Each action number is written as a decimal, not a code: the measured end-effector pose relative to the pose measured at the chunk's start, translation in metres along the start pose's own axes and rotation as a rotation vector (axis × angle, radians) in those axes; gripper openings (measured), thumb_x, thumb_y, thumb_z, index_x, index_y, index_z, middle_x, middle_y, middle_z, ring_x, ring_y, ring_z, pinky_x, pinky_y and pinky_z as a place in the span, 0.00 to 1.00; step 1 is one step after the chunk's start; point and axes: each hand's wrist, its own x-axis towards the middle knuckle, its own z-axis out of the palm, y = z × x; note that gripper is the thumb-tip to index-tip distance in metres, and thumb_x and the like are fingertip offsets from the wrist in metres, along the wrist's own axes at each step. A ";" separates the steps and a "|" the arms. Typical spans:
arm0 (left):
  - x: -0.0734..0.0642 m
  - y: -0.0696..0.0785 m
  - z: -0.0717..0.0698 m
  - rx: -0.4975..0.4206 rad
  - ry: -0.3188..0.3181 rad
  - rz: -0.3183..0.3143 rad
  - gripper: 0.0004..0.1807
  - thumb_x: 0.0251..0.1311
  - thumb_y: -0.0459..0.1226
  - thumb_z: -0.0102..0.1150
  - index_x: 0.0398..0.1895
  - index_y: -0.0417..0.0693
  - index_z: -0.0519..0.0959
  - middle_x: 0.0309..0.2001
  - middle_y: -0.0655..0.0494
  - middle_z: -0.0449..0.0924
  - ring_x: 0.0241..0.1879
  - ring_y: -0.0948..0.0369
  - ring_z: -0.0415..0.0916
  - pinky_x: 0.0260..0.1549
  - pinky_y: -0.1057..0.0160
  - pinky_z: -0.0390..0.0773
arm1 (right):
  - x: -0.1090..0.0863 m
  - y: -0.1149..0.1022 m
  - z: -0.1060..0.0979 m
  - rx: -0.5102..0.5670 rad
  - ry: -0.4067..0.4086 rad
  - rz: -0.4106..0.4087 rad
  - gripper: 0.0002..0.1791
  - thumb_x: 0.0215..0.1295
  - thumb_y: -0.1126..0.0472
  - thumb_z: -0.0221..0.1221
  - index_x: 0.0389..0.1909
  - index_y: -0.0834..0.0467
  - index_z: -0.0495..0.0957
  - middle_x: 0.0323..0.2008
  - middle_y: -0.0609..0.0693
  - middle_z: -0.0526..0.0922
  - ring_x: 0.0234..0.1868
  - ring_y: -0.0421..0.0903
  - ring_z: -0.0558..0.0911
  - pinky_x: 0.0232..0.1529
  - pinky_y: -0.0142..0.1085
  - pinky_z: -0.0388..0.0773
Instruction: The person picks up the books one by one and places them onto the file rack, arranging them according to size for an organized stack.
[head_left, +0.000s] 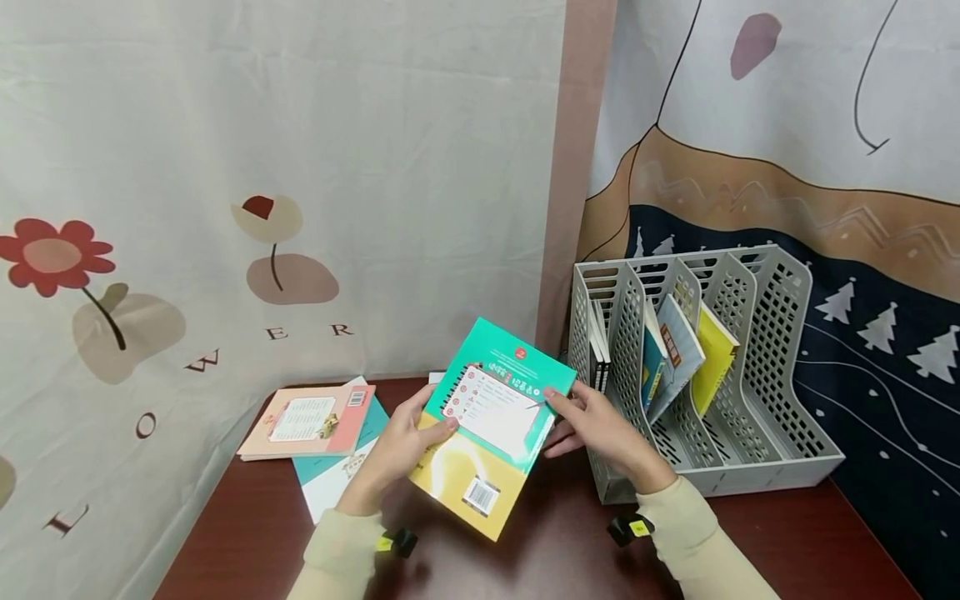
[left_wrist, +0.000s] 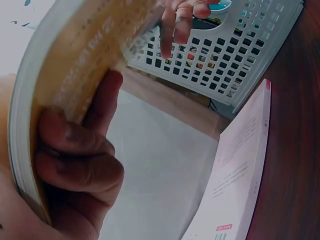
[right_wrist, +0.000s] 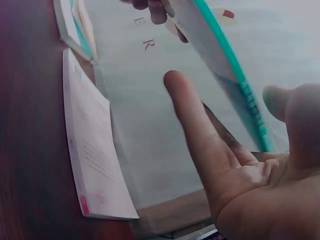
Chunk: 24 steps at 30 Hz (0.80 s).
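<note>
A teal-and-yellow book (head_left: 480, 433), with a barcode and a printed notepad on its cover, is tilted above the table. My left hand (head_left: 397, 446) grips its left edge, thumb on the cover; in the left wrist view, the fingers (left_wrist: 80, 150) are curled behind it. At its right edge is my right hand (head_left: 600, 429), thumb over the cover. The right wrist view shows that hand's fingers (right_wrist: 195, 130) extended on the book's far side, with a gap between. A pale book (right_wrist: 95, 145) lies on the table behind, mostly hidden in the head view.
A grey perforated file rack (head_left: 750, 467) stands at the right, with several books in its left compartments, including a yellow book (head_left: 712, 358). On the table's left lie a pink book (head_left: 300, 421), a teal book (head_left: 373, 425) and a white book or sheet (head_left: 326, 492). Printed cloth (head_left: 420, 208) hangs behind.
</note>
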 end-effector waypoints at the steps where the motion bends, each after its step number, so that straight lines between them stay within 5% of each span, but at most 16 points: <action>1: 0.000 0.000 0.000 -0.010 -0.019 0.001 0.32 0.80 0.39 0.63 0.83 0.54 0.67 0.46 0.43 0.92 0.35 0.49 0.94 0.39 0.52 0.93 | 0.000 0.001 0.000 0.011 0.004 -0.002 0.35 0.88 0.43 0.54 0.80 0.63 0.64 0.48 0.61 0.91 0.39 0.55 0.96 0.45 0.54 0.93; 16: -0.003 0.001 0.004 0.020 -0.118 0.061 0.36 0.79 0.40 0.65 0.85 0.49 0.64 0.48 0.38 0.92 0.37 0.51 0.95 0.39 0.52 0.93 | -0.002 0.000 0.006 0.067 -0.023 -0.025 0.31 0.88 0.48 0.56 0.80 0.61 0.68 0.49 0.51 0.92 0.40 0.49 0.94 0.40 0.51 0.93; 24: 0.003 -0.004 0.012 0.190 0.049 0.003 0.32 0.73 0.48 0.73 0.77 0.57 0.77 0.44 0.49 0.93 0.33 0.54 0.92 0.36 0.58 0.91 | -0.010 -0.011 0.009 0.088 -0.002 -0.115 0.29 0.86 0.55 0.57 0.78 0.68 0.69 0.48 0.60 0.93 0.38 0.52 0.96 0.36 0.60 0.91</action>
